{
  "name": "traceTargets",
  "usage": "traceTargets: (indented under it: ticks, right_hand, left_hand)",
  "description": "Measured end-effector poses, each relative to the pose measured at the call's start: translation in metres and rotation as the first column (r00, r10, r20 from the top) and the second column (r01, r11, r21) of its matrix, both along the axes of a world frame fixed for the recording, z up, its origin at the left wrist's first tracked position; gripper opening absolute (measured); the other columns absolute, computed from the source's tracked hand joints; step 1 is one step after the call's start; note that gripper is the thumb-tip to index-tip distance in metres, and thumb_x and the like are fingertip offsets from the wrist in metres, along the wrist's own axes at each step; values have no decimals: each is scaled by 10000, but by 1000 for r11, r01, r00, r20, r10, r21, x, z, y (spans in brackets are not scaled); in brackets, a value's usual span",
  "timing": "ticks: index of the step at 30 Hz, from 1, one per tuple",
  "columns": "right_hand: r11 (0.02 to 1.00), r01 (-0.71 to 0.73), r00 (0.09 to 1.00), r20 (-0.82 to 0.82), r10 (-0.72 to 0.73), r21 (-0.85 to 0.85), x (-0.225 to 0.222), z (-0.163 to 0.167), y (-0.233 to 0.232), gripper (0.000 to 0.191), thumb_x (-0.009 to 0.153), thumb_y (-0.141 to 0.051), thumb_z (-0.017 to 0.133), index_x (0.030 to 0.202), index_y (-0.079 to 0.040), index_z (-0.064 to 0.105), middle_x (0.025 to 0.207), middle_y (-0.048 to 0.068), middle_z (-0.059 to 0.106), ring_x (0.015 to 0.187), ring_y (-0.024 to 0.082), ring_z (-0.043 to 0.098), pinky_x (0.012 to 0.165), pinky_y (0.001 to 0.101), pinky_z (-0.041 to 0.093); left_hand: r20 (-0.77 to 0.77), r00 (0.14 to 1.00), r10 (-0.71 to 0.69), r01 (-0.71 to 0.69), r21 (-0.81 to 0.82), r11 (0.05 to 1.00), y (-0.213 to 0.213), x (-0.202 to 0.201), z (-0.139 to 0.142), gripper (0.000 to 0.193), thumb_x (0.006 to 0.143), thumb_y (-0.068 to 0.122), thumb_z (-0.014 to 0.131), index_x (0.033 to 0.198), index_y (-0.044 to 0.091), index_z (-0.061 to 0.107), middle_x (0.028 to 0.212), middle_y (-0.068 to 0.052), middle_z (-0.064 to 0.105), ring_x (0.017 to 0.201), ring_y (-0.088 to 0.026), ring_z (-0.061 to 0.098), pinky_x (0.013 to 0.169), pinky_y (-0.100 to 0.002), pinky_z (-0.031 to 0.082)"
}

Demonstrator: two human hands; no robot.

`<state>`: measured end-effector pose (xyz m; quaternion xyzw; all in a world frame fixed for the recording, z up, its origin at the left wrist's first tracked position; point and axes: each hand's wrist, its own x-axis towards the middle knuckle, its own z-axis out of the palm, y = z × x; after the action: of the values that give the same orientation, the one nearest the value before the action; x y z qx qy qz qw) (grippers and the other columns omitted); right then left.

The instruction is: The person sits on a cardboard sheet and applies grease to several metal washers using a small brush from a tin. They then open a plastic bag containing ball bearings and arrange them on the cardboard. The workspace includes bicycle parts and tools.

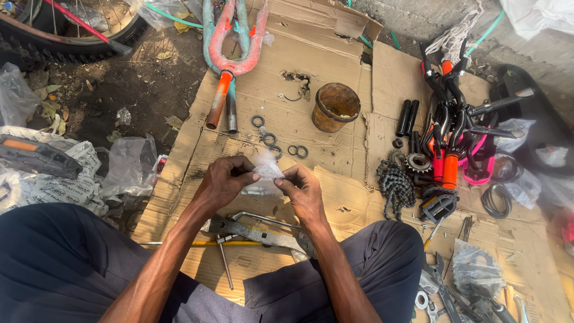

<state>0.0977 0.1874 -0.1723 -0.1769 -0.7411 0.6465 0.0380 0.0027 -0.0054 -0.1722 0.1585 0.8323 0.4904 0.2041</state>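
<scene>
While seated, left hand [224, 179] & right hand [302, 190] pinch plastic bag [266, 171], maybe.

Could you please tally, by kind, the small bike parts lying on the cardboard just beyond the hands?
Dark rings: 5, the last two overlapping
Rusty tin cup: 1
Fork: 1
Coiled chain: 1
Total: 8
Left hand and right hand pinch a small clear plastic bag.
</scene>
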Motion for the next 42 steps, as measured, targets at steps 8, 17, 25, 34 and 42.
traceTargets:
  ticks: [8,17,25,34,42]
  right_hand:
    - [962,-154,974,-127,185,225,0,9,-2,323,872,-300,744,1118,-94,707,930,34,723,888,174,680,801,403,587]
    - [982,-6,992,-122,30,191,-1,6,11,270,1023,-265,683,993,-10,767,853,90,770,793,146,646,720,310,515]
    - [997,53,979,-202,-43,46,-2,25,0,223,969,-211,684,1081,-28,746,873,61,785,817,149,735,755,289,575]
    - [999,-16,966,-257,29,52,-3,48,-5,435,844,-174,752,1239,-72,601,1075,21,719,990,152,703,877,317,582]
    - [998,26,978,-205,-36,-50,-6,34,19,196,972,-175,700,1038,1,754,917,92,778,845,169,739,798,301,599]
  left_hand:
    - [-234,963,-131,181,208,961,7,6,-4,175,917,258,717,899,84,716,794,-30,700,723,-143,616,709,-359,520]
    - [136,990,-41,2,271,962,-2,6,13,174,944,251,672,924,78,688,796,-69,632,724,-174,565,640,-353,503]
    - [-170,983,71,3,397,918,9,12,25,167,915,164,716,1012,32,751,795,-44,733,712,-113,650,604,-301,508]
    - [-69,994,84,-57,335,940,9,13,33,156,932,204,752,965,52,759,696,-46,597,609,-108,479,537,-285,408]
    - [150,912,382,-361,737,572,-22,-12,41,196,973,256,733,872,105,657,766,-3,642,715,-119,602,703,-290,563]
